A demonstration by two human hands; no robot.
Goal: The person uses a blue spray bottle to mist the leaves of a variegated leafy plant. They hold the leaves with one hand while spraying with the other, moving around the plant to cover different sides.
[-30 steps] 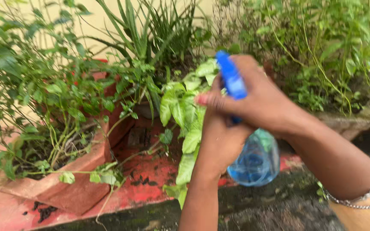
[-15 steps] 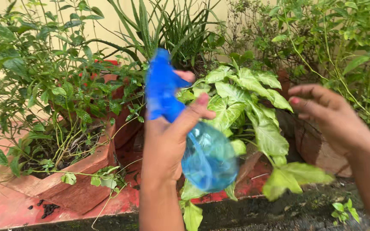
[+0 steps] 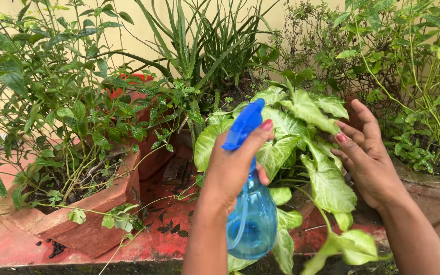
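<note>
My left hand (image 3: 232, 170) grips a blue spray bottle (image 3: 250, 214) by its neck, with the blue nozzle head (image 3: 244, 124) aimed toward a plant with broad pale-green leaves (image 3: 301, 137). The bottle's clear blue body hangs below the hand. My right hand (image 3: 365, 158) is empty, fingers spread, touching the right side of the same plant's leaves. The plant's pot is hidden behind leaves and hands.
A reddish clay planter (image 3: 77, 214) with a bushy small-leaved plant (image 3: 47, 102) stands at left. Spiky aloe-like plants (image 3: 204, 51) grow behind, against a cream wall (image 3: 143, 30). More leafy shrubs (image 3: 408, 76) fill the right. A red-painted ledge (image 3: 159, 239) runs below.
The right hand let go of the bottle and moved right to the leaves. The left hand shifted right with the bottle, and the view turned toward the pale-leaved plant.
</note>
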